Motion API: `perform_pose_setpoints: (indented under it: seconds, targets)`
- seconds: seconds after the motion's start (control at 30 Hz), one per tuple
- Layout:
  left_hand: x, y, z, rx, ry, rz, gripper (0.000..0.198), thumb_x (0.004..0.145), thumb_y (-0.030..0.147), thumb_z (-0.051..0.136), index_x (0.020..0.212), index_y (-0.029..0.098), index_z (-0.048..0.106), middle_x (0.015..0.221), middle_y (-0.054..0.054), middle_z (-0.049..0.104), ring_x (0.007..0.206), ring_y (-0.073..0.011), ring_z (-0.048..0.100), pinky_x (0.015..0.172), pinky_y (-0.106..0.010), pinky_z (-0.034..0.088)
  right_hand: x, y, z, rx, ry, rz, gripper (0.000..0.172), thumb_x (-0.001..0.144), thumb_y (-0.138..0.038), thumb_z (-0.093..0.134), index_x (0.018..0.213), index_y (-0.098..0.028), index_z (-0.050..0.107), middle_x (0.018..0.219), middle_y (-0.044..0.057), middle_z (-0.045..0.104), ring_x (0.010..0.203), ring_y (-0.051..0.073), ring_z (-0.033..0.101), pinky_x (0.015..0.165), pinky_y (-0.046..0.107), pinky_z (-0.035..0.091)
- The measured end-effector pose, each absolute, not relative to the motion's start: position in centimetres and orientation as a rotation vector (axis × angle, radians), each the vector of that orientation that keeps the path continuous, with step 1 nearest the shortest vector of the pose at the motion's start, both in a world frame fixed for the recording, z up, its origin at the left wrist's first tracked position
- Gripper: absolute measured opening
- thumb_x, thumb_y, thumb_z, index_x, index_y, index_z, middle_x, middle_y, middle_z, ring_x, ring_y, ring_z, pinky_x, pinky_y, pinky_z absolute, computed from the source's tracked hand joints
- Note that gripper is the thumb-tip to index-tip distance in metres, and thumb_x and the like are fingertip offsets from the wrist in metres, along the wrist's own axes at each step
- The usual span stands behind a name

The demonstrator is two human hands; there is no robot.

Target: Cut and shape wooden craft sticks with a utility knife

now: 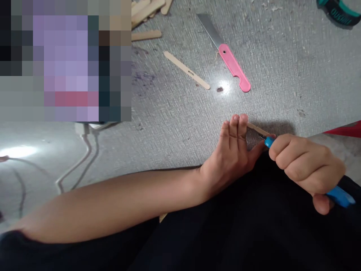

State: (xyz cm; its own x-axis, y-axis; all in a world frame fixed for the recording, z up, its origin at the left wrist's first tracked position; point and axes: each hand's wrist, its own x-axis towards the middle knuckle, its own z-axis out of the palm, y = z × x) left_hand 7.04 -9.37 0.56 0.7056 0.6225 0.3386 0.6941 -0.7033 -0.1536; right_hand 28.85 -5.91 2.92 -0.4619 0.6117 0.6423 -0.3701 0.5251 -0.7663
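My left hand [232, 148] is closed near the table's front edge, its fingers and thumb gripping a wooden craft stick [258, 129]. Most of that stick shows between the fingertips and the thumb. A blue-handled tool [340, 195] is wrapped in the fist of my right hand [307, 162]. Its thin dark metal tip points at the held stick and looks in contact with it; the exact kind of tool is hidden by the fist. Beyond my hands lies another craft stick [180, 66] with a small slot in its middle. Beside it rests an open folding knife [231, 62] with a pink handle.
Several craft sticks [146, 11] are piled at the back. A black and teal roll-shaped object [342, 15] sits at the far right corner. A red pointed object [345, 129] shows at the right edge. A white cable [75, 162] crosses the left side. The upper left is pixelated.
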Motion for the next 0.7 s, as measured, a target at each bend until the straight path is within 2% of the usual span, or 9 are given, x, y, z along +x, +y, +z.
perform_pose_setpoints:
  seconds: [0.1, 0.23, 0.33, 0.5, 0.7]
  targets:
    - [6.9, -9.4, 0.6, -2.663, -1.033, -0.364, 0.079, 0.127, 0.039, 0.058, 0.184, -0.011, 0.032, 0.143, -0.044, 0.074, 0.133, -0.0498, 0.082, 0.106, -0.053, 0.076, 27.7, -6.3, 3.0, -0.244, -1.623, 1.192, 0.073, 0.127, -0.040, 0.049, 0.059, -0.023, 0.031, 0.070, -0.007, 0.024, 0.057, 0.012, 0.020, 0.058, 0.039, 0.027]
    - [6.8, -9.6, 0.4, -2.684, -1.086, -0.391, 0.085, 0.126, 0.040, 0.062, 0.189, -0.003, 0.025, 0.149, -0.042, 0.070, 0.139, -0.0504, 0.077, 0.109, -0.055, 0.076, 27.5, -6.2, 2.9, -0.203, -1.600, 1.186, 0.076, 0.127, -0.040, 0.053, 0.055, -0.023, 0.033, 0.069, -0.007, 0.024, 0.057, 0.012, 0.019, 0.058, 0.040, 0.024]
    - [6.7, -9.7, 0.3, -2.692, -1.094, -0.388, 0.085, 0.126, 0.040, 0.063, 0.190, 0.000, 0.026, 0.152, -0.041, 0.070, 0.141, -0.0504, 0.076, 0.111, -0.055, 0.075, 27.5, -6.2, 2.8, -0.184, -1.520, 1.176, 0.078, 0.125, -0.043, 0.056, 0.053, -0.023, 0.032, 0.068, -0.007, 0.023, 0.057, 0.013, 0.016, 0.058, 0.040, 0.020]
    - [6.8, -9.6, 0.4, -2.666, -1.049, -0.368, 0.082, 0.128, 0.041, 0.056, 0.188, -0.007, 0.027, 0.144, -0.045, 0.074, 0.133, -0.0507, 0.082, 0.108, -0.053, 0.076, 28.0, -6.4, 3.5, -0.249, -1.638, 1.251, 0.084, 0.129, -0.041, 0.046, 0.048, -0.021, 0.032, 0.067, -0.006, 0.023, 0.060, 0.014, 0.018, 0.061, 0.040, 0.029]
    - [6.6, -9.8, 0.2, -2.688, -1.089, -0.406, 0.080, 0.126, 0.040, 0.061, 0.188, 0.000, 0.032, 0.148, -0.041, 0.075, 0.137, -0.0497, 0.080, 0.110, -0.054, 0.076, 28.2, -6.4, 3.9, -0.283, -1.661, 1.230, 0.081, 0.128, -0.035, 0.048, 0.050, -0.021, 0.031, 0.068, -0.006, 0.022, 0.059, 0.014, 0.019, 0.063, 0.040, 0.030]
